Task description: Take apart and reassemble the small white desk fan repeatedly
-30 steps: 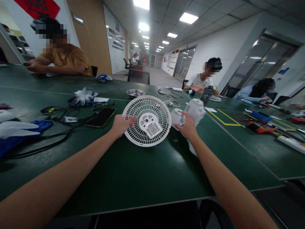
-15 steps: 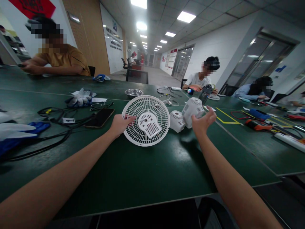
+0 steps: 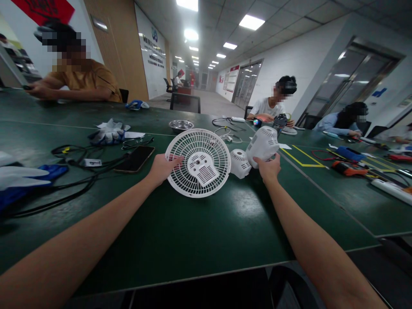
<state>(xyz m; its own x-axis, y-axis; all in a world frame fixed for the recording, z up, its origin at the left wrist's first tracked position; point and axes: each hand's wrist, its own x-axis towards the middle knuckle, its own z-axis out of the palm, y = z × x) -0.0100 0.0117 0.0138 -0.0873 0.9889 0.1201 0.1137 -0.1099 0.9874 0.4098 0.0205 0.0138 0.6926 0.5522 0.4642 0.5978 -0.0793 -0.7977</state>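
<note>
My left hand is closed on the left rim of a round white fan grille, thumb over its front ribs. The grille is held tilted above the table, with a slotted plate at its middle facing me. On the right, my right hand grips the lower end of a white vented plastic housing, thumb on the near side and fingers around the far right. A second white vented housing sits between that one and the grille, beside its right rim.
A metal bowl stands behind the grille. To the left lie a phone, black cables and gloves. Yellow tape, an orange tool and a power strip are on the right. Other people sit around the table.
My right hand has closed from spread fingers onto the larger white housing, which now leans more to the right. The grille in my left hand has hardly moved.
</note>
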